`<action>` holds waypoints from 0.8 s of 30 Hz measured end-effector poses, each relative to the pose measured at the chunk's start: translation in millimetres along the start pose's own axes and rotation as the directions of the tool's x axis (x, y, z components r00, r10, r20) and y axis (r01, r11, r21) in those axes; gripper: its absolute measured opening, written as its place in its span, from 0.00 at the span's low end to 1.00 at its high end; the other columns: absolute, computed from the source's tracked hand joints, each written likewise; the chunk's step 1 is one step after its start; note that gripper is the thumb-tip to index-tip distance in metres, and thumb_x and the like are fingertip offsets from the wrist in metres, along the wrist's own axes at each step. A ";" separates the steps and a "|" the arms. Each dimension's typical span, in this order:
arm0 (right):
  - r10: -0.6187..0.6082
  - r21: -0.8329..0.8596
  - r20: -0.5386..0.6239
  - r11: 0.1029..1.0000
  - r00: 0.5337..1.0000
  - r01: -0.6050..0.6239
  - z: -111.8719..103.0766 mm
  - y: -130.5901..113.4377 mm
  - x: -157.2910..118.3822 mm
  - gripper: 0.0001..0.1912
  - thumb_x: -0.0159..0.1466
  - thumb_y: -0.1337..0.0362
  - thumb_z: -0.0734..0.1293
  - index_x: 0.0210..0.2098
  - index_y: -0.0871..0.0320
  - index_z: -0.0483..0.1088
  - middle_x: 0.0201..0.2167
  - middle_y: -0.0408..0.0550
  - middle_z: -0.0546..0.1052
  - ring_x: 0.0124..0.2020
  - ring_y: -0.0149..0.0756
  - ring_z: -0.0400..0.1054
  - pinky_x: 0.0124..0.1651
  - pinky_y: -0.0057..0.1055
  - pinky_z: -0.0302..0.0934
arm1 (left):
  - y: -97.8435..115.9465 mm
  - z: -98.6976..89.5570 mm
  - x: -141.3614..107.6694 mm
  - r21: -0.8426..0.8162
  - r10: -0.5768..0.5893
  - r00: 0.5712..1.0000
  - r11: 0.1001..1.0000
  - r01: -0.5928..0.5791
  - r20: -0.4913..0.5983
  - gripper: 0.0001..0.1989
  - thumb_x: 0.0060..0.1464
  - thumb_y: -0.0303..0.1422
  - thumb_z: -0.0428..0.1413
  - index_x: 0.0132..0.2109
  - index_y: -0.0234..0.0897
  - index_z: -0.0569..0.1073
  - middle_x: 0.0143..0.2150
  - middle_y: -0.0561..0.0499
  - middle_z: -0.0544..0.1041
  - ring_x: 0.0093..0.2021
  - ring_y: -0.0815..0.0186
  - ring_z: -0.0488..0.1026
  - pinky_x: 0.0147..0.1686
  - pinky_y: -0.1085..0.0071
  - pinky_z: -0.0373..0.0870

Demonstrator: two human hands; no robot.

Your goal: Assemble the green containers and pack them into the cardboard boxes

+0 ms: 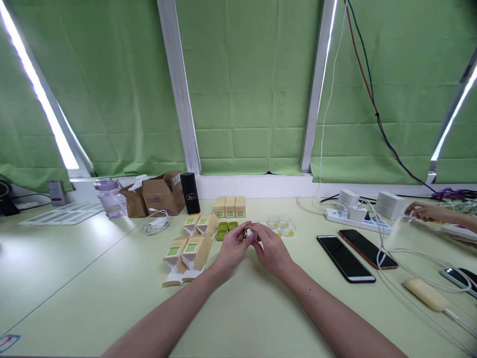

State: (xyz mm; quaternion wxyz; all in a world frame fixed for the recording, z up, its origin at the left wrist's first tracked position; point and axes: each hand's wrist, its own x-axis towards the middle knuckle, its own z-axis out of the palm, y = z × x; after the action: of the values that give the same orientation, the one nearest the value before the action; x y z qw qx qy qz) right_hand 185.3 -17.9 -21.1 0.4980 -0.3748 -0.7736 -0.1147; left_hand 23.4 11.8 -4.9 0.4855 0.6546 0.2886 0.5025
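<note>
My left hand (233,248) and my right hand (271,247) meet over the middle of the table. Between their fingertips is a small white and yellow-green piece (249,231), too small and too covered to tell its kind. Just beyond my left hand sits a green tray (222,233) with square compartments. A clear plastic tray (290,230) with yellow bits in its round hollows lies behind my right hand. Left of my hands stand open beige boxes (197,251) with green labels, their flaps spread out. Closed beige boxes (230,207) are lined up farther back.
Two phones (346,258) lie to the right, near a power strip (357,220) with chargers and white cables (413,251). A cardboard box (158,194), a black cylinder (190,194) and a purple jug (111,198) stand back left. Another person's hand (428,212) reaches in from the right.
</note>
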 end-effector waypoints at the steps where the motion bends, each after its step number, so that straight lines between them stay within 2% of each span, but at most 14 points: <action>1: 0.009 0.015 0.007 1.000 1.000 -0.010 -0.4 0.4 -0.3 0.24 0.69 0.73 0.62 0.63 0.53 0.64 0.55 0.57 0.78 0.56 0.48 0.74 0.55 0.48 0.75 | 0.6 0.5 -0.1 -0.019 -0.010 1.000 1.000 0.010 0.002 0.32 0.53 0.44 0.68 0.61 0.33 0.75 0.44 0.44 0.81 0.45 0.59 0.77 0.50 0.60 0.76; 4: 0.062 0.061 0.016 0.996 0.998 -0.063 -1.4 1.7 -1.6 0.30 0.69 0.71 0.64 0.68 0.53 0.57 0.56 0.59 0.76 0.54 0.49 0.75 0.53 0.50 0.75 | 1.6 1.3 -0.2 -0.101 -0.029 0.999 0.994 0.030 0.014 0.33 0.52 0.43 0.68 0.62 0.34 0.74 0.48 0.42 0.80 0.48 0.57 0.78 0.50 0.60 0.77; 7: 0.093 0.085 0.033 0.992 0.995 -0.095 -2.3 1.4 -2.0 0.32 0.68 0.72 0.64 0.69 0.53 0.56 0.57 0.60 0.75 0.51 0.49 0.76 0.51 0.49 0.76 | 1.5 0.6 0.6 -0.137 -0.039 0.999 0.990 0.040 0.006 0.35 0.52 0.43 0.69 0.63 0.33 0.73 0.49 0.41 0.80 0.50 0.56 0.78 0.50 0.60 0.78; 11: 0.087 0.078 0.042 0.993 0.995 -0.090 -3.3 0.1 -1.0 0.28 0.68 0.73 0.62 0.66 0.53 0.58 0.55 0.58 0.75 0.50 0.48 0.75 0.50 0.48 0.76 | 0.0 -1.1 2.3 -0.164 -0.056 0.998 0.985 0.056 0.007 0.37 0.51 0.46 0.69 0.63 0.32 0.71 0.49 0.39 0.81 0.50 0.55 0.79 0.50 0.59 0.79; 19: 0.116 0.098 0.016 0.988 0.993 -0.117 -2.1 4.5 -2.7 0.21 0.71 0.69 0.62 0.62 0.54 0.61 0.50 0.56 0.77 0.44 0.44 0.75 0.47 0.46 0.75 | -1.8 -2.1 3.1 -0.234 -0.051 0.998 0.970 0.060 0.047 0.37 0.48 0.45 0.72 0.61 0.33 0.72 0.53 0.36 0.80 0.54 0.51 0.79 0.53 0.54 0.78; 24: 0.208 0.205 0.037 0.956 0.977 -0.211 -2.5 3.1 -1.1 0.19 0.71 0.66 0.63 0.60 0.54 0.63 0.49 0.56 0.76 0.39 0.42 0.73 0.44 0.44 0.75 | 3.8 -2.8 -0.2 -0.257 -0.069 0.995 0.963 0.086 0.076 0.36 0.49 0.41 0.72 0.61 0.34 0.72 0.56 0.36 0.79 0.53 0.51 0.79 0.53 0.55 0.78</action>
State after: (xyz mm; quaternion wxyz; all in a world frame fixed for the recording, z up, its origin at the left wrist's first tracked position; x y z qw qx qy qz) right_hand 189.4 -17.6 -21.5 0.5377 -0.4015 -0.7411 0.0229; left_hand 20.2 11.2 -1.3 0.5955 0.5899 0.2295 0.4947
